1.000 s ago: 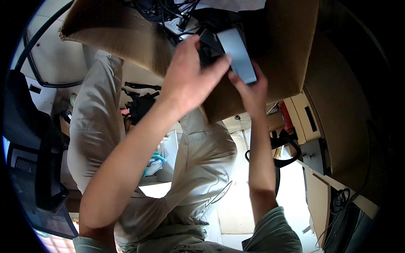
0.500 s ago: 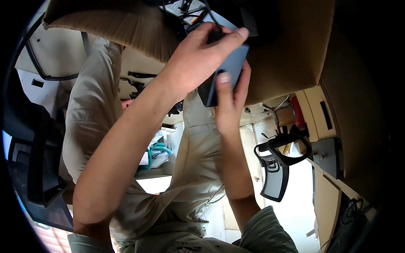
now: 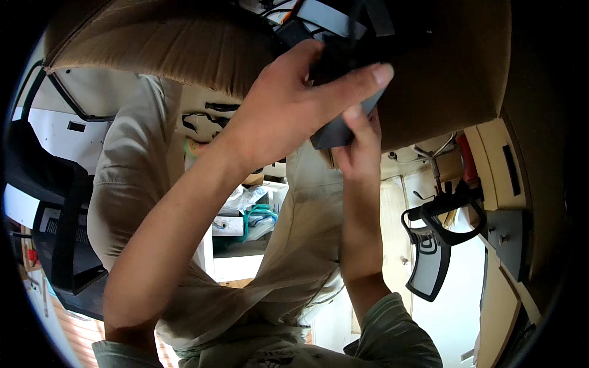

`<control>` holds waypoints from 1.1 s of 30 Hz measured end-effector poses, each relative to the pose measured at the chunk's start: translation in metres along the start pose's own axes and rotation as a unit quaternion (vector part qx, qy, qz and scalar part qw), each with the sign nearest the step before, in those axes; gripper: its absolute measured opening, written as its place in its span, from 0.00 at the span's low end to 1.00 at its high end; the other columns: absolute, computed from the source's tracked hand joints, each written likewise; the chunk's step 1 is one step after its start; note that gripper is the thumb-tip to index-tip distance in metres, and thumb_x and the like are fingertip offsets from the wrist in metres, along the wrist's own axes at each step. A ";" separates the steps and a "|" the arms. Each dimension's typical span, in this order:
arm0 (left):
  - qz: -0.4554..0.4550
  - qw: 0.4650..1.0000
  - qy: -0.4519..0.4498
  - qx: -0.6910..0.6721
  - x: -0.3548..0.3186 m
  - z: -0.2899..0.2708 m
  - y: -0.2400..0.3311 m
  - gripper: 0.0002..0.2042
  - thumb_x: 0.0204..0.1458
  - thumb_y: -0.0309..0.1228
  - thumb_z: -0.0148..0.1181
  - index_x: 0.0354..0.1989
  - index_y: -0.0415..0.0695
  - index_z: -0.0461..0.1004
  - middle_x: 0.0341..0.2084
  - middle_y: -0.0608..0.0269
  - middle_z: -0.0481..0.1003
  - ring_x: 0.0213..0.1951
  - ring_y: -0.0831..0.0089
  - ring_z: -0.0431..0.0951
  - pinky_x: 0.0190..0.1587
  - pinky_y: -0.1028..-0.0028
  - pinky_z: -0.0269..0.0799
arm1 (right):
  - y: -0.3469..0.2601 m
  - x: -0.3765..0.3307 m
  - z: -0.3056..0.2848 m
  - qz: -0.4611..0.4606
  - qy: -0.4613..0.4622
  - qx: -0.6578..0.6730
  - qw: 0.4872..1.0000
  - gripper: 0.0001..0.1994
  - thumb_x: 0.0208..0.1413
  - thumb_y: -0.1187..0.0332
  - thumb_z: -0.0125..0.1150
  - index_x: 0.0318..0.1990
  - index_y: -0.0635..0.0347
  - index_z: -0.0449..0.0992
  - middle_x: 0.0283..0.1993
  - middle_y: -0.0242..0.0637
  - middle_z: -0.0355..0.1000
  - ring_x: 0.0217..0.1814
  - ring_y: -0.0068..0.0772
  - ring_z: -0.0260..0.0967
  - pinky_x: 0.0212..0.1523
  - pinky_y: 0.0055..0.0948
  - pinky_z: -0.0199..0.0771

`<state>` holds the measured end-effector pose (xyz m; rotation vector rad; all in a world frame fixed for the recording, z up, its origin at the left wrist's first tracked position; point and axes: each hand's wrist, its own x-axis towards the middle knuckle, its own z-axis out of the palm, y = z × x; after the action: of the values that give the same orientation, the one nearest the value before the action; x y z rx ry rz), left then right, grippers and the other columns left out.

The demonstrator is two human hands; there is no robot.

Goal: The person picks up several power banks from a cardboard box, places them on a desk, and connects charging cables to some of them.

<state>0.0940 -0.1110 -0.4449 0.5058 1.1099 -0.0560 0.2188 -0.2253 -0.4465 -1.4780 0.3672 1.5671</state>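
The block [image 3: 330, 136] is pinched in the right hand [image 3: 362, 152]; the left hand [image 3: 285, 107] arches above, grip unclear. It's flat-sided, near the cardboard box's [image 3: 451, 92] edge.

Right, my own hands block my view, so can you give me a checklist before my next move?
1. Right hand holding the dark grey oblong object: ok, thumb against it.
2. Left hand gripping it: cannot tell, most fingertips hidden.
3. Cardboard box open: ok.
4. Box interior uncluttered: not ok, a pale flat strip and dark items lie there.
5. Underside of object intact: cannot tell, out of view.
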 end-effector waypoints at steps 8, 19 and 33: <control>-0.045 0.952 0.118 -0.280 0.004 -0.005 -0.003 0.31 0.57 0.62 0.52 0.49 0.43 0.75 0.37 0.60 0.79 0.39 0.72 0.81 0.46 0.77 0.76 | 0.016 0.002 0.025 -0.187 -0.084 -0.219 0.954 0.37 0.46 0.68 0.74 0.63 0.60 0.59 0.53 0.41 0.68 0.50 0.31 0.69 0.52 0.29 0.70; -0.087 0.869 -0.103 -0.476 0.013 -0.052 -0.004 0.35 0.58 0.65 0.43 0.39 0.40 0.77 0.30 0.55 0.81 0.30 0.65 0.82 0.36 0.68 0.80 | 0.011 0.010 0.030 -0.200 -0.099 -0.142 0.964 0.21 0.66 0.56 0.48 0.54 0.66 0.68 0.39 0.33 0.68 0.39 0.20 0.60 0.42 0.23 0.61; -0.070 0.951 -0.038 -0.300 -0.004 -0.040 0.007 0.33 0.57 0.64 0.47 0.46 0.42 0.75 0.27 0.53 0.81 0.23 0.66 0.82 0.32 0.72 0.82 | 0.004 0.012 0.048 -0.072 -0.034 -0.126 0.989 0.31 0.66 0.44 0.42 0.61 0.66 0.65 0.45 0.38 0.70 0.40 0.25 0.66 0.45 0.27 0.65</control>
<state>0.0603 -0.0891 -0.4529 -0.1209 1.0234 0.1352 0.1878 -0.1871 -0.4472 -1.5997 0.0206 1.5854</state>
